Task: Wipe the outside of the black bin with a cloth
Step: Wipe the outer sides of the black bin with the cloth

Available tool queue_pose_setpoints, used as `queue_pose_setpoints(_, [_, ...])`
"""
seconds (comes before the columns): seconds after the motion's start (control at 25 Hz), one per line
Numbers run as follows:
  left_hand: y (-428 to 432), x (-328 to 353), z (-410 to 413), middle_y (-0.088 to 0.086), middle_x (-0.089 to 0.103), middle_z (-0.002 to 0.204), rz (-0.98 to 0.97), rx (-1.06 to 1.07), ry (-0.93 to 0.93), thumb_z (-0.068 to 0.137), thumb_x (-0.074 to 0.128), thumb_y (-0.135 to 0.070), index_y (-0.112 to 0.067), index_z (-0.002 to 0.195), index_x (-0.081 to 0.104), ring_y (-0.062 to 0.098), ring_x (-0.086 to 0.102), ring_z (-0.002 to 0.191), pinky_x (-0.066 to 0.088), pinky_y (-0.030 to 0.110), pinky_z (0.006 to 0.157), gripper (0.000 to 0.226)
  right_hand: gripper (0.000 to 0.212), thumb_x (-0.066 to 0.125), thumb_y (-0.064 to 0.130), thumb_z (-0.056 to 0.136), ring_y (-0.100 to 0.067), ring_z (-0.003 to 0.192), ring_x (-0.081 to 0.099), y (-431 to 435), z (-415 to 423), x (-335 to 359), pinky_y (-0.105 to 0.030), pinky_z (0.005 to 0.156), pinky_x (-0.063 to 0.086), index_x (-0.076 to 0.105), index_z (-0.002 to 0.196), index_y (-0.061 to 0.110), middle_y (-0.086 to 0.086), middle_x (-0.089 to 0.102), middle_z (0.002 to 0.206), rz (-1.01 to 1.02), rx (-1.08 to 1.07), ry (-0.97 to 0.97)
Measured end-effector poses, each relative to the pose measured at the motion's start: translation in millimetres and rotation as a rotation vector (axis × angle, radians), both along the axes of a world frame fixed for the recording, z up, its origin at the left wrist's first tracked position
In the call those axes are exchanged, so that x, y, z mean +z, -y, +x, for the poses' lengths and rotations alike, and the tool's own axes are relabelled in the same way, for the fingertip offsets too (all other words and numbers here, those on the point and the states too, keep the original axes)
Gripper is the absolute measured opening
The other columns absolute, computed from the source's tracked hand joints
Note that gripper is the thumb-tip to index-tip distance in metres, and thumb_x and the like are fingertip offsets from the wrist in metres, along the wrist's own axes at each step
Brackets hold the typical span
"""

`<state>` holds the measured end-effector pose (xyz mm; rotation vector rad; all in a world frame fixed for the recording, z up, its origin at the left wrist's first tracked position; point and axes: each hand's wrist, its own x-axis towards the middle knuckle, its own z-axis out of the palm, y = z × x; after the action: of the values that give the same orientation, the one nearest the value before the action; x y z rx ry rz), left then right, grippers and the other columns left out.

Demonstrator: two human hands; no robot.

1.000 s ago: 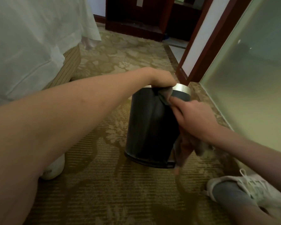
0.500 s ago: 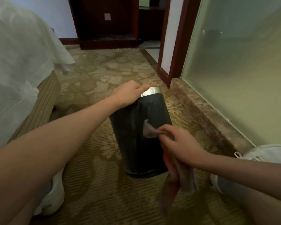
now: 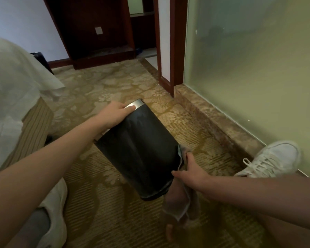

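The black bin [image 3: 140, 151] with a silver rim leans to the left over the patterned carpet, its base toward me. My left hand [image 3: 113, 113] grips the silver rim at the top, thumb on the metal band. My right hand [image 3: 190, 171] holds a grey-brown cloth [image 3: 179, 201] against the lower right side of the bin. Part of the cloth is pressed to the bin wall above my fingers; the rest hangs down below my hand toward the floor.
A bed with a white cover [image 3: 11, 97] stands at the left. A marble sill [image 3: 213, 122] and frosted glass wall [image 3: 258, 68] run along the right. My white shoes [image 3: 270, 160] [image 3: 54, 212] flank the bin. Dark wooden furniture [image 3: 97, 33] stands at the back.
The bin has tipped from upright to leaning left. My right hand with the cloth slid from the bin's front to its lower right side. My left hand stayed on the rim.
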<state>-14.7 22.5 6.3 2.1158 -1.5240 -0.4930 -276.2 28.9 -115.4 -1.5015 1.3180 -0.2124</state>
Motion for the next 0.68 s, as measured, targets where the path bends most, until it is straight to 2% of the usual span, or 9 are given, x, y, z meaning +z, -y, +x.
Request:
queue_pose_setpoints(0.08, [-2,0,-6,0.011,0.068,0.083,0.001,-0.001,-0.058,0.098,0.047,-0.042,-0.005,0.089,0.070,0.023,0.063,0.074,0.047,0.031,0.067,0.045,0.090,0.066,0.020,0.084,-0.032,0.129,0.048,-2,-2,-5,-0.044,0.108,0.040,0.010,0.154,0.028,-0.007,0.046,0.145,0.012,-0.057,-0.004])
queue_pose_setpoints(0.24, [-9,-4,-15,0.012,0.056,0.071,-0.064,0.105,-0.081,0.095,0.053,-0.043,-0.004,0.072,0.059,0.023,0.052,0.063,0.035,0.030,0.057,0.046,0.078,0.061,0.009,0.084,-0.032,0.121,0.053,-4,-5,-5,-0.046,0.103,0.046,0.023,0.150,0.026,-0.009,0.053,0.136,0.037,-0.116,0.052])
queue_pose_setpoints(0.36, [-19,-2,-19,0.008,0.057,0.069,-0.055,0.156,-0.167,0.095,0.052,-0.040,-0.007,0.072,0.057,0.020,0.052,0.061,0.036,0.027,0.057,0.041,0.079,0.058,0.007,0.085,-0.033,0.123,0.051,-4,-5,-3,-0.048,0.103,0.045,0.020,0.150,0.030,-0.009,0.050,0.140,0.034,-0.098,0.044])
queue_pose_setpoints(0.44, [-22,-3,-18,0.010,0.061,0.073,-0.055,0.180,-0.210,0.095,0.052,-0.040,-0.001,0.078,0.062,0.021,0.056,0.065,0.039,0.027,0.060,0.043,0.080,0.056,0.008,0.084,-0.035,0.120,0.053,-3,-3,-2,-0.049,0.101,0.046,0.017,0.150,0.033,-0.011,0.052,0.137,0.014,-0.093,0.029])
queue_pose_setpoints(0.56, [-21,-8,-19,0.016,0.061,0.078,-0.103,0.252,-0.200,0.092,0.053,-0.044,0.006,0.085,0.065,0.027,0.058,0.072,0.042,0.033,0.068,0.052,0.083,0.053,0.007,0.085,-0.035,0.119,0.055,2,-4,-2,-0.048,0.101,0.047,0.013,0.153,0.033,-0.011,0.052,0.136,0.017,-0.153,0.050])
queue_pose_setpoints(0.68, [-19,-13,-29,0.009,0.067,0.077,-0.130,0.324,-0.133,0.089,0.050,-0.052,-0.005,0.079,0.068,0.032,0.065,0.078,0.050,0.042,0.078,0.051,0.074,0.051,0.005,0.088,-0.030,0.118,0.054,12,-6,-4,-0.041,0.100,0.046,0.021,0.153,0.024,-0.011,0.052,0.136,-0.018,-0.211,0.071])
